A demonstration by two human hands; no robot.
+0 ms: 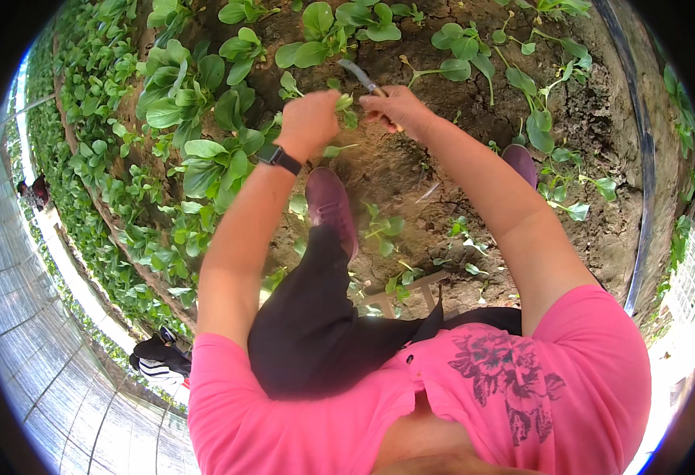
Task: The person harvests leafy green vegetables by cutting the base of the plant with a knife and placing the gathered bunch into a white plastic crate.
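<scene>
My right hand point(401, 111) is closed around the wooden handle of a small sickle point(358, 75). Its curved grey blade points up and to the left, above the soil. Close by on the left, my left hand point(310, 123) is closed, fingers curled out of sight, with a dark watch on its wrist. A few small green leaves point(347, 113) show just beside its fingers; whether they are in its grip is hidden. Leafy green plants point(313, 52) grow from the bare soil just beyond both hands.
My shoes point(332, 202) stand on brown soil between scattered seedlings. A dense bed of leafy greens point(165, 95) fills the left. A dark hose point(644, 142) runs along the right. Part of a wooden stool point(403, 297) shows below me. Another person point(161, 356) is at the far left.
</scene>
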